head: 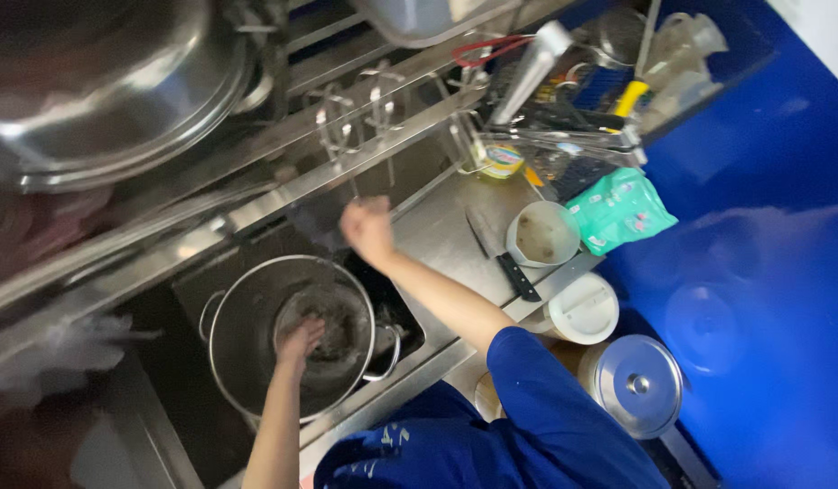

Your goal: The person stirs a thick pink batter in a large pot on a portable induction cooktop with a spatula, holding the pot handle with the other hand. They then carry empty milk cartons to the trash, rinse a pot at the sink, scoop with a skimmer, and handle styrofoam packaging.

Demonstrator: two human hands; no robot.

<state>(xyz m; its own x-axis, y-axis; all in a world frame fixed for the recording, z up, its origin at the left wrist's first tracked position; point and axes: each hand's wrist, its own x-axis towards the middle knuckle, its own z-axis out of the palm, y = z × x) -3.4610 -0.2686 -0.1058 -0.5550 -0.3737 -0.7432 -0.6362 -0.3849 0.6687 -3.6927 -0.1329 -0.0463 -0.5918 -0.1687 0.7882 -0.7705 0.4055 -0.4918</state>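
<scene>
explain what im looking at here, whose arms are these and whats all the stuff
One picture, from a camera worn on a person's head, looking down at their own bare arms in blue sleeves. The left hand reaches into a steel pot sitting in the sink. The right hand is raised above the sink, blurred, so I can't tell if it holds anything. On the counter lie a knife, a cup and a green packet. A rack of utensils stands behind.

Around the steel pot [256, 317] in the sink we find little room: our left hand [301, 340] fills its mouth. Right of the pot, bare counter [437, 231] lies open until the knife [500, 254] and beige cup [543, 234] block us.
</scene>
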